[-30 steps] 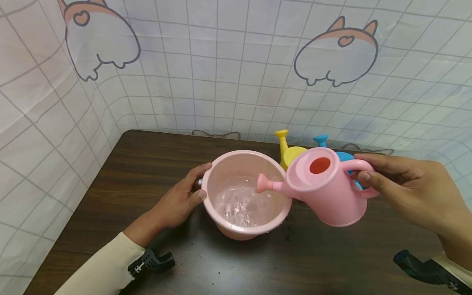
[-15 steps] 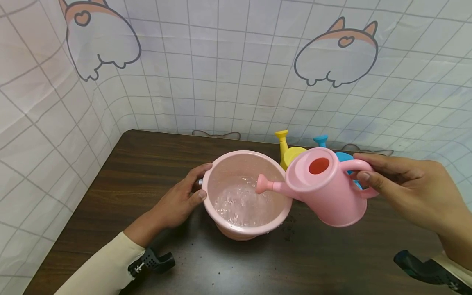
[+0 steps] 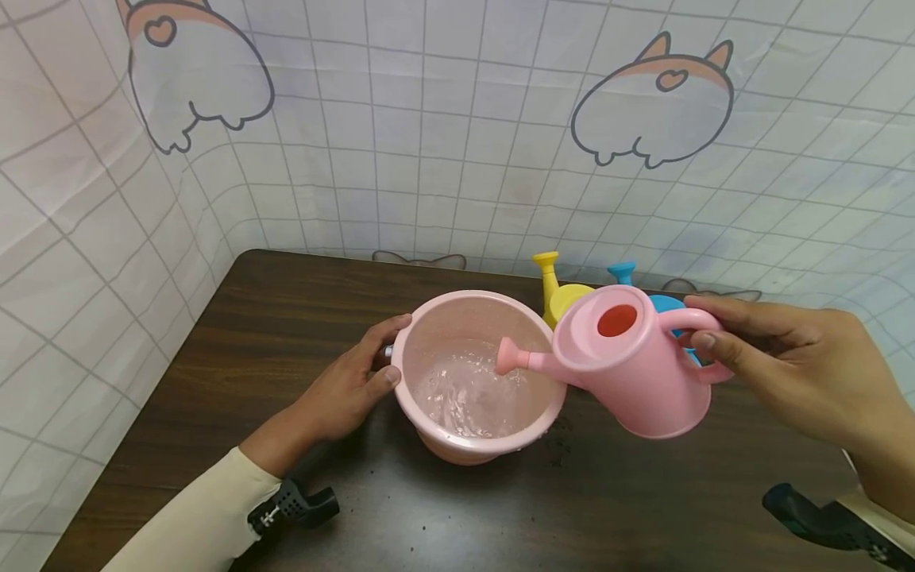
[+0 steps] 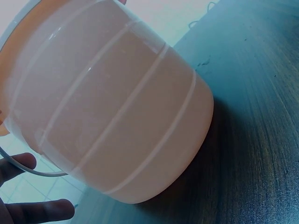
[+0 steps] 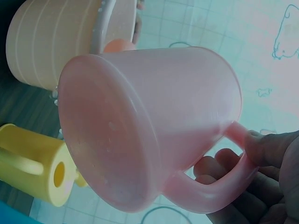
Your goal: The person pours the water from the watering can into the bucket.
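Note:
My left hand rests against the left rim of a pale pink bucket, thumb and forefinger at the edge. In the left wrist view, two straight fingers extend beside the bucket's thin handle. Rippling water covers the bucket's bottom. My right hand holds a pink watering can by its looped handle, thumb on top and fingers curled through. The can hangs tilted to the bucket's right, and its spout head reaches over the rim above the water.
Behind the pink can stand a yellow watering can and a blue one, both partly hidden. Dark drops dot the brown wooden table. A white grid-patterned cloth rises at the table's back and left.
The ripples and bubbles in the bucket's water have shifted. Both hands, the bucket and the pink watering can stay nearly in place.

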Tool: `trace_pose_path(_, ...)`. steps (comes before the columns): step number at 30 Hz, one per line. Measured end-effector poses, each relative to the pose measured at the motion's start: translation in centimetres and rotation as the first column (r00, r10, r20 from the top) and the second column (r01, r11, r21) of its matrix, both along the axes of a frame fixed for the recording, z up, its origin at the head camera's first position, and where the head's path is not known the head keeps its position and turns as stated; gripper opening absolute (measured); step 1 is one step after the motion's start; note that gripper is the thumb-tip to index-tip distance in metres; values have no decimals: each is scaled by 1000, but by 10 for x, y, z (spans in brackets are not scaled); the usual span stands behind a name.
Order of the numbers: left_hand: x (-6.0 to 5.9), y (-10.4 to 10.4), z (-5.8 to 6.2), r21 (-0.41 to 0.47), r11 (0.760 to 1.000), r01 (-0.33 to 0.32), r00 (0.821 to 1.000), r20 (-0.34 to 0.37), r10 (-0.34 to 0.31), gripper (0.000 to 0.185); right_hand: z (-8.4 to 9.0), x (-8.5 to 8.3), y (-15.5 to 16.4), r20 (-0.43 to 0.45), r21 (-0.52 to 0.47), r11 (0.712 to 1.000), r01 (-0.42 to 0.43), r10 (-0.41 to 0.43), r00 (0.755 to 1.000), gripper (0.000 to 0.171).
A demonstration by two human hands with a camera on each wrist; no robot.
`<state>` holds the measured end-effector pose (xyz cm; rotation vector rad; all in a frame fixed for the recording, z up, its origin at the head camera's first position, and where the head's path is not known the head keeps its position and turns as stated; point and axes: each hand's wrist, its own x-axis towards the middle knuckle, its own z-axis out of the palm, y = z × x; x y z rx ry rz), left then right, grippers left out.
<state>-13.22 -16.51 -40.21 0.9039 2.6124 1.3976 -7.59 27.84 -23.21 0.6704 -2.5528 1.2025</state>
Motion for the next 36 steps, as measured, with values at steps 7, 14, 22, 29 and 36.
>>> trace_pose_path(7,-1,0,0,-3,1000,-1,1000,4,1,60,1,0,-1,2,6,1000,2,-2,1000,42)
trace_pose_path(14,-1,0,-1,-4,1000,-1,1000,6,1,60,1,1,0,-16,36,999,12,-12,1000,43)
trace_pose_path(22,-1,0,-2,0,1000,4,1000,0,-4,60,1,1,0,-36,36,999,2,0,999,43)
trace_pose_path(29,-1,0,0,-6,1000,-1,1000,-2,1,60,0,-1,1,-65,43,999,-23,26,998,45)
trace_pose_path(36,-2,0,-1,10,1000,8,1000,-7,-8,60,1,-2,0,-86,80,997,-5,12,996,46)
